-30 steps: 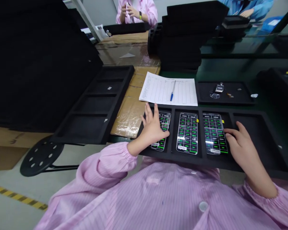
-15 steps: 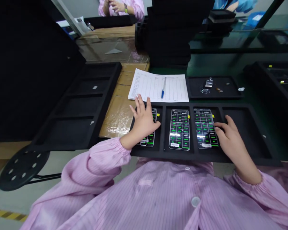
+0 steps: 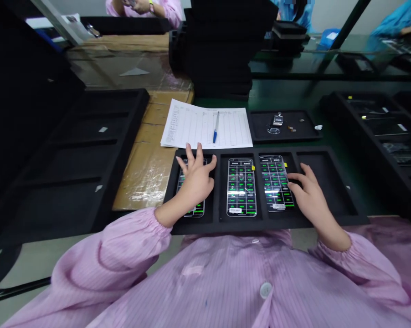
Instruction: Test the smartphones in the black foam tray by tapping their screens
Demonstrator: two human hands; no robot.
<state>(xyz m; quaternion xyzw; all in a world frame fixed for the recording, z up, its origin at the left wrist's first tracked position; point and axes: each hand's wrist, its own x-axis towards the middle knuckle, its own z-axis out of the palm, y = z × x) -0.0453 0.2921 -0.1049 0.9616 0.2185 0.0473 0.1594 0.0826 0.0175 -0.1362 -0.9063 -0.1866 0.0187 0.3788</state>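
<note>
A black foam tray (image 3: 331, 182) with four pockets lies in front of me. Three pockets hold phones with green grids lit on their screens. My left hand (image 3: 196, 178) rests flat, fingers spread, over the left phone (image 3: 189, 210). The middle phone (image 3: 241, 187) is untouched. My right hand (image 3: 308, 193) lies at the right edge of the right phone (image 3: 274, 182), fingertips touching its side, fingers loosely curled. The rightmost pocket is empty.
A printed sheet (image 3: 195, 124) with a blue pen (image 3: 215, 133) lies behind the tray. A small tray (image 3: 304, 132) with small metal parts sits to its right. Empty foam trays (image 3: 72, 150) lie left, more trays (image 3: 379, 123) right, stacked black foam (image 3: 222, 50) behind. Other people work across the table.
The view has swung rightward, so everything sits further left in frame. My left hand has slid down the left phone a little. My right hand stays at the right phone's edge.
</note>
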